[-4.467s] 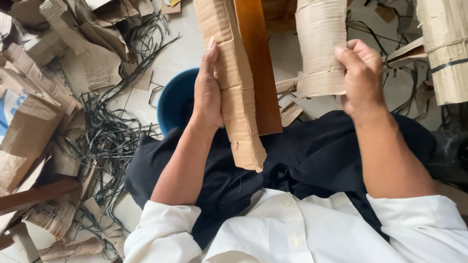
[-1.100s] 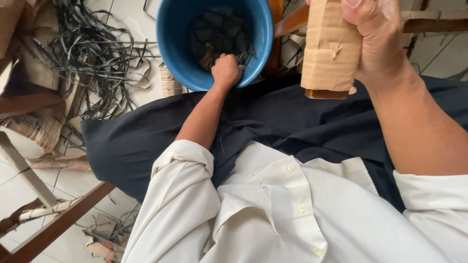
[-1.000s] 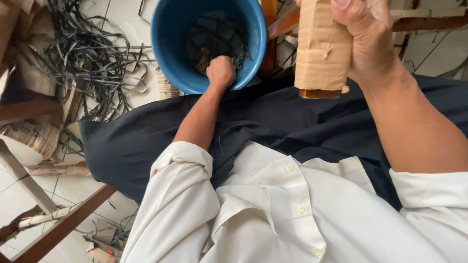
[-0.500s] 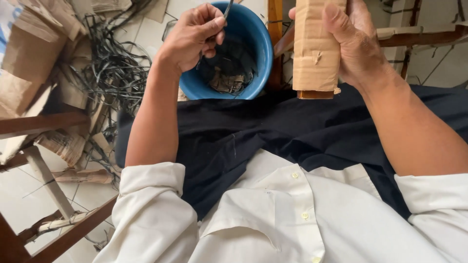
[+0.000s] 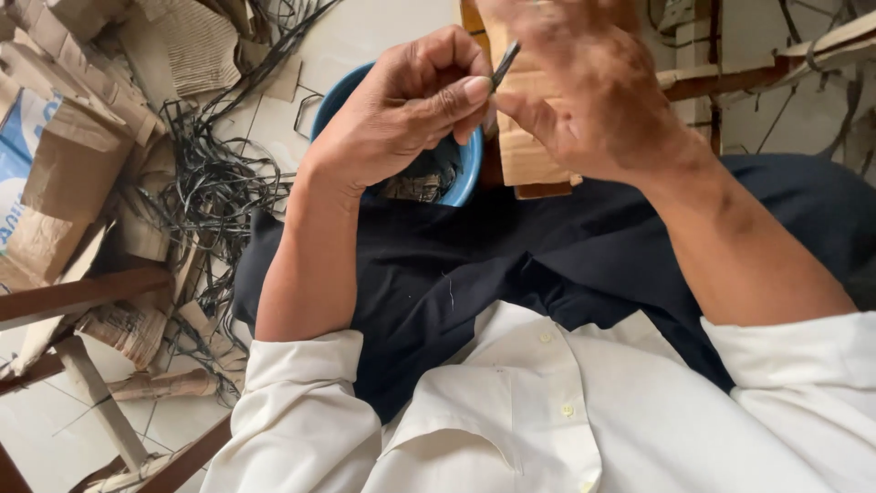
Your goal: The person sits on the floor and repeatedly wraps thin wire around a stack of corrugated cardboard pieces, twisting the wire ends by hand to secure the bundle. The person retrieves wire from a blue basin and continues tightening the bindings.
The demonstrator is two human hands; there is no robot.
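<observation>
The left hand [image 5: 401, 110] is curled, thumb and forefinger pinching the lower end of a thin, dark, flat strip [image 5: 504, 66] that slants up past the thumbnail. The right hand [image 5: 584, 87] is closed around a folded piece of brown cardboard [image 5: 527, 155], its matte, creased lower edge showing beneath the palm; the forefinger of this hand reaches toward the strip, and whether it touches it cannot be told. Both hands meet above a round blue bowl [image 5: 467, 173] with a smooth, glossy plastic rim, which sits on the floor just beyond the person's lap and holds a dark jumble of scraps too shadowed to make out. The lap is covered by dark, soft cloth [image 5: 474, 274], and below it lies a white buttoned shirt [image 5: 547, 411] with sleeves rolled up the forearms. To the left, on the pale tiled floor [image 5: 365, 36], sprawls a tangle of thin black straps [image 5: 210, 192], wiry and looping. Around them lie torn, ribbed sheets of corrugated cardboard scraps [image 5: 196, 46] and a crumpled brown paper sack [image 5: 55, 173] with a blue patch. Rough wooden slats [image 5: 82, 297] cross the lower left corner.
</observation>
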